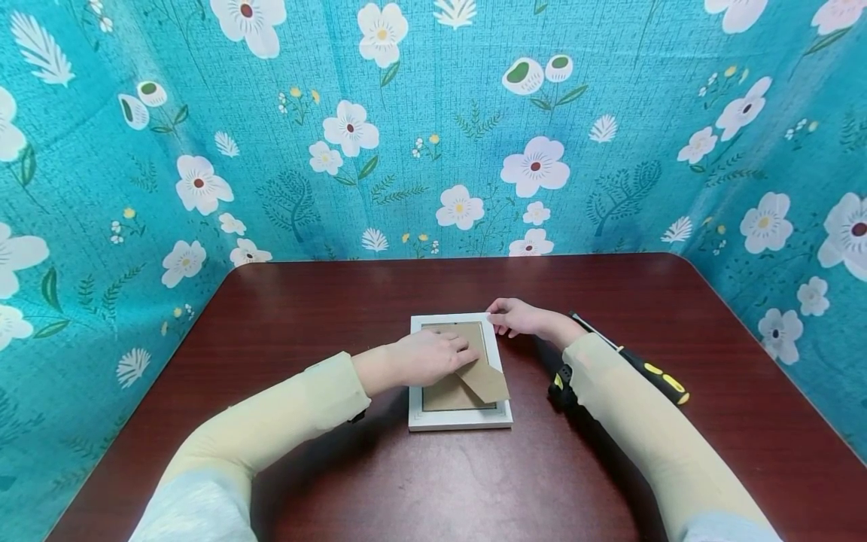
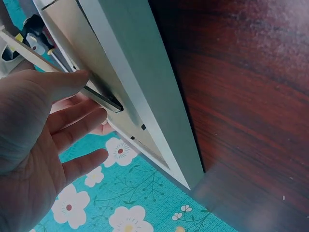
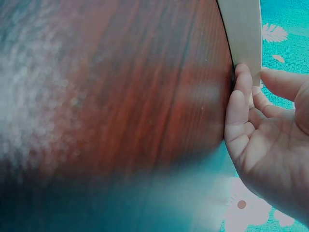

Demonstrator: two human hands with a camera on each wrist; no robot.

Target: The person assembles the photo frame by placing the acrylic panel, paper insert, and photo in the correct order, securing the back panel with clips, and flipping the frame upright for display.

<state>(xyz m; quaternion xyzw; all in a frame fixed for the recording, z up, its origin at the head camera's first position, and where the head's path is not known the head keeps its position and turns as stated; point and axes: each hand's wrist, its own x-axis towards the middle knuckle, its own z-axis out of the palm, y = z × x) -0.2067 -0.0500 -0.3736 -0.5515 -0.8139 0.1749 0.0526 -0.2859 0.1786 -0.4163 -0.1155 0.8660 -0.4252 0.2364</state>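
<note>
A white picture frame (image 1: 460,421) lies back side up on the table, its brown backing board (image 1: 440,395) showing. From that board a brown easel stand (image 1: 489,382) sticks up at an angle. My left hand (image 1: 428,356) is over the frame and pinches the stand (image 2: 104,99) between thumb and fingers, seen edge-on in the left wrist view. At the frame's far right corner, my right hand (image 1: 518,318) grips the rim, the thumb on top and fingers against the side (image 3: 244,43).
Right of the frame lies a screwdriver (image 1: 653,376) with a black and yellow handle, partly under the right forearm. A small black and yellow object (image 1: 559,388) sits beside the right sleeve. A flowered blue curtain (image 1: 420,150) hangs behind the dark red wooden table (image 1: 325,293).
</note>
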